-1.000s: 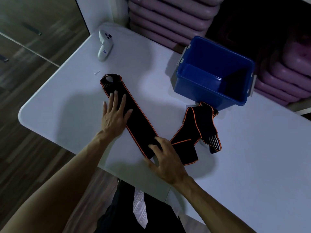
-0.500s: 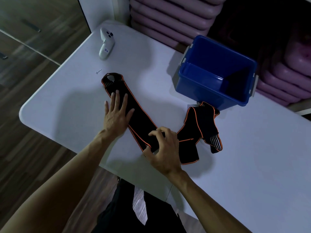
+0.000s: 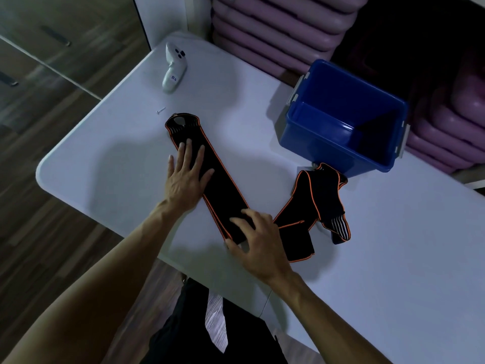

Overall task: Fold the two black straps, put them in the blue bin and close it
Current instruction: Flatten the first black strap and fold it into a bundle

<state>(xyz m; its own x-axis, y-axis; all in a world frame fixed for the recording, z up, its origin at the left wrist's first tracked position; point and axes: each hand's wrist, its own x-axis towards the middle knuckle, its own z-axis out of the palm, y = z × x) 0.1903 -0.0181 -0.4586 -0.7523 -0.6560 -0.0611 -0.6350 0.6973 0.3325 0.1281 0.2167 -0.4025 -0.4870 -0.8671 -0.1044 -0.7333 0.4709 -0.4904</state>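
A long black strap with orange edging [image 3: 223,185] lies flat and diagonal on the white table [image 3: 126,164]. My left hand [image 3: 186,177] presses flat on its upper half with straight fingers. My right hand [image 3: 258,243] holds the strap's near end, fingers on top and thumb at its edge. A second black strap [image 3: 312,208] lies crumpled to the right, just in front of the open blue bin [image 3: 322,143]. The bin looks empty. No lid is in view.
A white handheld controller [image 3: 173,67] lies at the table's far left corner, with a small screw [image 3: 160,110] near it. Stacked purple cushions [image 3: 275,24] stand behind the table. The table's front edge runs just under my right wrist.
My right hand curled onto the strap's near end and now holds it; the end looks doubled over. My left hand stayed flat on the strap.
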